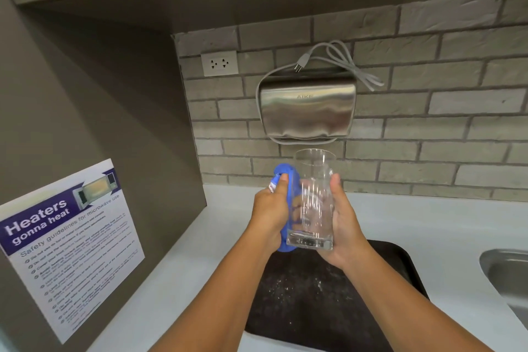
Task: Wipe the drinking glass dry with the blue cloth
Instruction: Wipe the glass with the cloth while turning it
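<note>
The glass is held upright in the air, above the near counter and over the far edge of a dark tray. The right hand is closed around the right side of the glass, with the thumb up along its wall and the fingers behind it. The left hand is closed on the blue cloth and presses it against the left side of the glass. The cloth is bunched and reaches from near the rim down to the base.

I think the outside wall is being wiped now, and I cannot tell if the inside is already dry.

Some things could go wrong from here. The glass may be wet and smooth, so it can slip from the right hand if the left hand pushes too hard sideways. It could then fall on the tray or the counter and break. The sink is well apart at the right, so it would not catch it
</note>
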Motion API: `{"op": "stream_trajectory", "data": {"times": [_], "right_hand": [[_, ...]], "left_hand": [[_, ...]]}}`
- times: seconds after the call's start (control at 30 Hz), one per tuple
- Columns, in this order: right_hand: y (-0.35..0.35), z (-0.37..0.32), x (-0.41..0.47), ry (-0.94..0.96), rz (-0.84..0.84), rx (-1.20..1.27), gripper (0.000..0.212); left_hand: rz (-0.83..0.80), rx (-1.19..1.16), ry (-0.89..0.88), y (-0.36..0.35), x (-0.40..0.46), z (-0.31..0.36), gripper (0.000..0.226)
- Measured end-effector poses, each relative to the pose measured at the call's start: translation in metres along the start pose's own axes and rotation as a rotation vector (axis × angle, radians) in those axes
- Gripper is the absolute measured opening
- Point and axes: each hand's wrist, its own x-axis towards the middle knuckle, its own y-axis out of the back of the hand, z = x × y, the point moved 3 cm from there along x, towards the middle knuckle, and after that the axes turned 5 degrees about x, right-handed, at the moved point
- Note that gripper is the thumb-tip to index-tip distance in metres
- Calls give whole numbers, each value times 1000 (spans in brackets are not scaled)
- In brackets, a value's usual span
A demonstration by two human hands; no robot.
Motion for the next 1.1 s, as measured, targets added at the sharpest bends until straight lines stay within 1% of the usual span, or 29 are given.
{"op": "stream_trajectory", "data": {"times": [0.1,0.23,0.3,0.37,0.43,0.5,0.6,0.67,0.77,0.87,0.93,1.0,1.03,1.07,1.1], "right_hand": [[-4,-2,9,-34,37,-55,68],[-7,-2,17,-68,157,-97,84],[-11,-4,19,-73,212,-149,85],[-13,-7,22,-24,319,-241,81],[-14,-12,24,40,441,-317,70],[-16,-14,24,73,497,-362,59],[-19,-12,23,62,493,-393,52],[-23,-10,20,59,447,-364,47],[-26,-8,16,77,375,-361,48],[-27,-11,11,107,348,-364,41],[-26,-12,10,118,361,-384,44],[-26,-12,8,140,363,-387,50],[-25,-12,7,149,357,-381,50],[-24,-12,7,151,347,-375,50],[-23,-13,6,137,331,-360,50]], "left_hand": [[42,-71,-63,2,3,-3,35],[95,-51,-203,2,5,5,28],[110,-39,-246,2,7,8,25],[126,-55,-273,3,8,11,24],[174,-13,-315,5,11,13,26],[213,45,-354,5,13,14,30],[226,77,-405,3,15,11,27],[224,107,-451,1,14,10,25],[228,152,-503,-1,10,13,25],[238,187,-524,-5,1,12,28],[258,275,-614,-8,-8,8,34],[270,390,-736,-11,-16,4,44],[264,411,-758,-11,-17,5,45],[255,396,-736,-10,-15,6,40],[237,341,-662,-8,-12,9,31]]}}
